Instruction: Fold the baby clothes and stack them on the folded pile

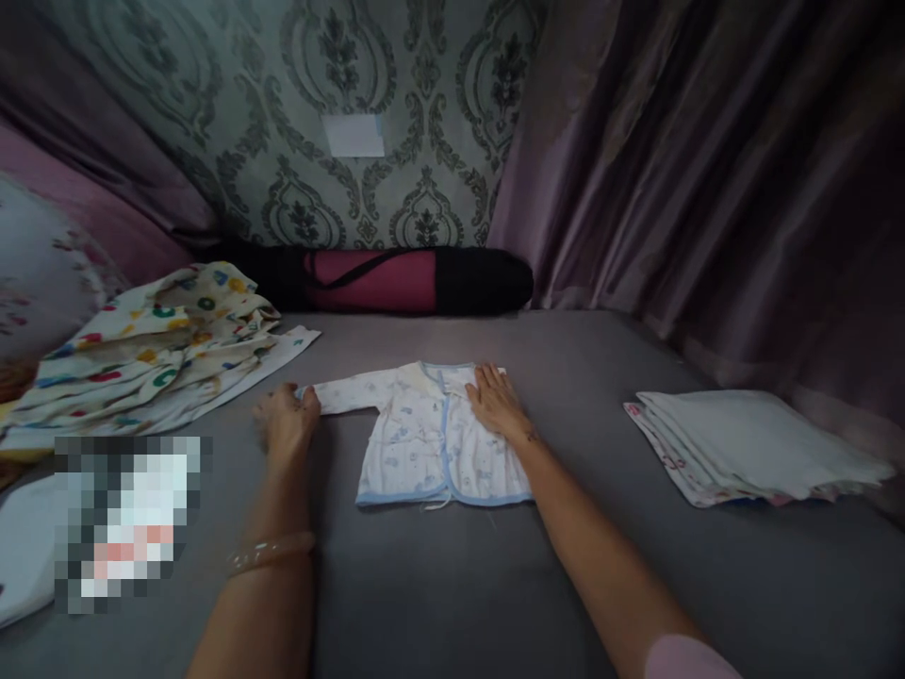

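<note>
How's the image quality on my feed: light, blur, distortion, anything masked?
Head view: dim overall, with the right-hand curtain falling into near-black; head view: left hand slightly soft, though the printed shirt is readable; head view: a pixelated patch at lower left hides detail; head view: outer areas look stretched, probably by a wide lens; no strong glare.

A single head-worn camera supplied the view. It looked forward and down from above the near side of the sheet (424, 594), at about arm's reach from the left hand (287, 415) and right hand (495, 401), which lay near mid-frame. The arms (586, 538) entered from the bottom edge. Coverage was wide, extending rightward to the curtain (707, 141); the wall (424, 75) faced the lens beyond.
</note>
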`<state>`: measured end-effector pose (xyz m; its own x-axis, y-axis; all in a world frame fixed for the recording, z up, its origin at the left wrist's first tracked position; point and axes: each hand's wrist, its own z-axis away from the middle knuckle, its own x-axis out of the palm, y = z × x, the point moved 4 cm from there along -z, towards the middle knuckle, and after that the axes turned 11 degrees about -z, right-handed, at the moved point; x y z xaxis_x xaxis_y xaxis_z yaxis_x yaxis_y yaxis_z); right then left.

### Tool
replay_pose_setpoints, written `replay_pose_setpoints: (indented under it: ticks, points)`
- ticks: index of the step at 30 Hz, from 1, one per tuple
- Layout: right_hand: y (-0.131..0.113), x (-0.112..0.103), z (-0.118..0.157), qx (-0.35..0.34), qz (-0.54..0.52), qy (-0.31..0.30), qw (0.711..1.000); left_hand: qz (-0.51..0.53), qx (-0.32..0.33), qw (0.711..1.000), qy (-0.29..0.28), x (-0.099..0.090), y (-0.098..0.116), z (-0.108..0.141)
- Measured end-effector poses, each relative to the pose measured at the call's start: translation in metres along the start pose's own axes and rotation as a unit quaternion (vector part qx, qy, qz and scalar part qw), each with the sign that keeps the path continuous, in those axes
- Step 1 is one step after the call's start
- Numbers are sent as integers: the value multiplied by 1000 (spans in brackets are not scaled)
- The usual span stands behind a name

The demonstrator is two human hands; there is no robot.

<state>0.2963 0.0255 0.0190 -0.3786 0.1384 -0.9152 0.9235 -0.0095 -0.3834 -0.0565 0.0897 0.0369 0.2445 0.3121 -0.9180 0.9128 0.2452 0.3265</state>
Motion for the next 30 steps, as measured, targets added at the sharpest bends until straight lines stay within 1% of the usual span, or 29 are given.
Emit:
replay_pose_setpoints:
  ticks: [3, 5, 7, 8, 10, 12, 14, 17, 20, 22, 24, 27, 30]
  points:
    - [5, 3, -2, 17, 13, -36, 999, -44, -52, 998, 7, 1, -6, 4]
    - [5, -2, -5, 29, 12, -67, 997, -53, -54, 997, 11, 0, -6, 5]
    - [0, -7, -9, 39, 5, -89, 995, -67, -48, 997, 7, 0, -6, 4]
    - [-4, -9, -10, 39, 3, -88, 995, -75, -47, 996, 1, 0, -6, 3]
    - [-17, -10, -13, 19, 0, -65, 998, -88, -50, 995, -15, -1, -7, 1]
    - [-30, -3, -14, -9, 4, -47, 999, -95, -54, 994, -29, -1, -8, 0]
    - [-38, 8, -13, -22, 16, -47, 999, -95, -55, 993, -40, -2, -7, -1]
    - [-39, 19, -14, -17, 39, -49, 998, -79, -58, 993, -59, 0, -6, -3]
    - [-36, 18, -20, -11, 41, -74, 996, -57, -65, 993, -77, 4, -6, -7]
    - [-40, 14, -25, -6, 40, -92, 995, -42, -74, 993, -84, 7, -7, -10]
    - [-53, 10, -29, -16, 44, -77, 996, -24, -85, 993, -85, 10, -9, -13]
    - [-88, 12, -32, -61, 39, -37, 997, 5, -94, 993, -77, 8, -9, -16]
    - [-122, 28, -34, -87, 7, -60, 994, 71, -83, 991, -79, 3, -6, -20]
